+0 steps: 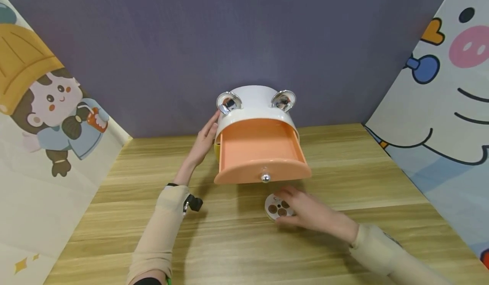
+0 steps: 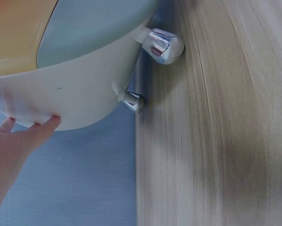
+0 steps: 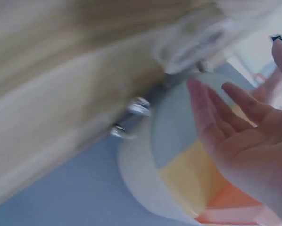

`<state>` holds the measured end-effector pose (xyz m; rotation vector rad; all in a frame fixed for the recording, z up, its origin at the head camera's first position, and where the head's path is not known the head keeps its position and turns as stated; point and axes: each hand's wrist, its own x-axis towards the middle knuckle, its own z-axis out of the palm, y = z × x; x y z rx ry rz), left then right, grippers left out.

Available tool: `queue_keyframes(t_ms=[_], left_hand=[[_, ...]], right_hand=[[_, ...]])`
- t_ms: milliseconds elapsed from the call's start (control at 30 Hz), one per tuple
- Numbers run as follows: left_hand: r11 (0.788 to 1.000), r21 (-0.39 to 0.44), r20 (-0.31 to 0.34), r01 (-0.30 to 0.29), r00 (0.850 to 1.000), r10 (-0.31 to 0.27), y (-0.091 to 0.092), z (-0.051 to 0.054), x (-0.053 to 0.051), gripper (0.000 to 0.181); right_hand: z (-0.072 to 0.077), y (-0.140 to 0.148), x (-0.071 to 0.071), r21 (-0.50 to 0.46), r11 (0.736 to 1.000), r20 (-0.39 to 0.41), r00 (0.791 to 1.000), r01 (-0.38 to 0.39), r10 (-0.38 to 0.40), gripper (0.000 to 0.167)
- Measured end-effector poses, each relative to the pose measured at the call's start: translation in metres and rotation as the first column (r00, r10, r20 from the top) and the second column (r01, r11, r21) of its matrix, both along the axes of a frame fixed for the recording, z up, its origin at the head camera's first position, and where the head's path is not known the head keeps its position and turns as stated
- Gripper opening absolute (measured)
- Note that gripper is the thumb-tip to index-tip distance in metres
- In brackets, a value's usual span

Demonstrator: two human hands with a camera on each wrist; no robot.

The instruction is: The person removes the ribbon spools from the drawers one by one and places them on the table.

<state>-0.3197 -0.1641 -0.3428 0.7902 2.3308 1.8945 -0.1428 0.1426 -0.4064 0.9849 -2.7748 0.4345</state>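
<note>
A small white drawer cabinet [image 1: 255, 100] with two shiny round chrome pieces on top stands against the back wall. Its orange top drawer [image 1: 263, 172] is pulled out and bare inside. My left hand [image 1: 204, 143] rests against the cabinet's left side; in the left wrist view its fingertips [image 2: 51, 121] touch the white shell. In front of the drawer, a round white disc [image 1: 272, 209] with brown circles lies on the table. My right hand [image 1: 311, 210] is over its right edge, fingers and thumb spread. Seen from the right wrist, the fingers [image 3: 202, 110] look fairly straight, apart from the blurred disc [image 3: 193, 47].
Below the orange drawer are a yellow drawer [image 2: 18, 37] and a grey-green one [image 2: 94, 28]. Chrome feet [image 2: 163, 46] hold the cabinet off the wood-grain table [image 1: 229, 242]. A dark wall [image 1: 244, 34] rises behind; cartoon-printed panels [image 1: 23, 183] flank both sides.
</note>
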Motion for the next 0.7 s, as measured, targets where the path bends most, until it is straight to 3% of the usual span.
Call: queue_keyframes(t_ms=[67,167,200,233,300,400,433,533,700], left_hand=[[1.0,-0.003,-0.004,-0.006,1.0,0.006,0.0,0.001,0.001,0.05],[1.0,-0.012,-0.007,-0.014,1.0,0.014,0.001,0.003,0.002,0.05],[1.0,-0.014,-0.006,-0.014,1.0,0.014,0.001,0.003,0.002,0.05],[1.0,-0.016,-0.006,-0.014,1.0,0.014,0.001,0.003,0.002,0.05],[1.0,-0.018,-0.011,-0.012,1.0,0.012,0.001,0.001,0.001,0.051],[1.0,0.004,-0.01,-0.004,1.0,0.005,0.0,-0.008,-0.007,0.051],[1.0,0.009,-0.009,-0.004,1.0,0.004,-0.001,-0.012,-0.01,0.05],[1.0,0.021,-0.01,-0.007,1.0,0.007,-0.002,-0.022,-0.019,0.049],[1.0,0.019,-0.032,-0.016,0.999,0.017,-0.002,-0.026,-0.022,0.047]], right_hand=[[0.008,-0.003,0.004,-0.053,0.998,0.012,0.999,-0.037,0.038,0.055],[0.02,-0.011,0.01,-0.248,0.963,0.171,0.973,-0.108,0.153,0.04],[0.024,-0.014,0.013,-0.334,0.936,0.253,0.946,-0.11,0.201,0.036],[0.027,-0.017,0.014,-0.427,0.899,0.343,0.903,-0.096,0.259,0.033],[0.035,-0.023,0.018,-0.574,0.819,0.484,0.799,-0.018,0.357,0.031],[0.045,-0.03,0.019,-0.687,0.713,0.6,0.662,0.138,0.45,0.037],[0.049,-0.032,0.019,-0.708,0.682,0.616,0.63,0.181,0.472,0.04],[0.057,-0.037,0.016,-0.75,0.602,0.633,0.563,0.274,0.532,0.048],[0.063,-0.042,0.013,-0.788,0.495,0.615,0.488,0.365,0.62,0.047]])
